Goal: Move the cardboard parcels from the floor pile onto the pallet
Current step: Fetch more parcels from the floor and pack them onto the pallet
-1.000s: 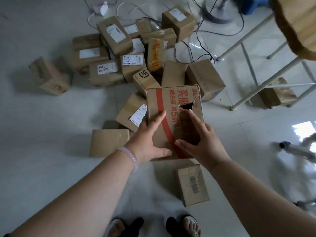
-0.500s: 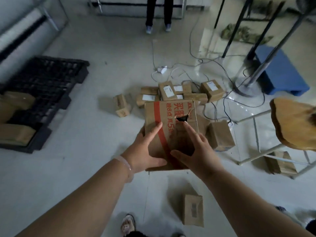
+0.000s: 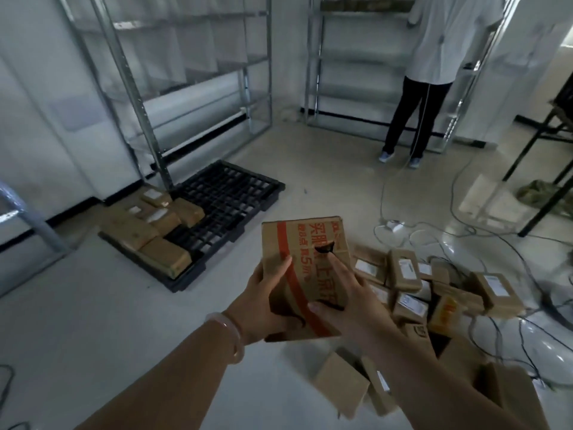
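Note:
I hold a cardboard parcel (image 3: 310, 243) with a red stripe, red print and a torn hole in front of me, above the floor. My left hand (image 3: 266, 302) grips its lower left side, thumb on the front. My right hand (image 3: 347, 299) holds its right side, fingers spread over the face and thumb at the lower edge. The black plastic pallet (image 3: 229, 197) lies on the floor ahead to the left, with several parcels (image 3: 155, 228) on its near left part. The floor pile of parcels (image 3: 434, 293) lies to the right and below my arms.
A person (image 3: 431, 76) stands at the back right by a metal shelf rack (image 3: 341, 57). Another rack (image 3: 173, 72) stands behind the pallet. Cables (image 3: 434, 225) and a power adapter trail over the floor near the pile. A dark table frame (image 3: 545, 169) is at the far right.
My view has swung up and left, from the floor pile to the pallet and racks. The parcel stays in both hands, raised higher.

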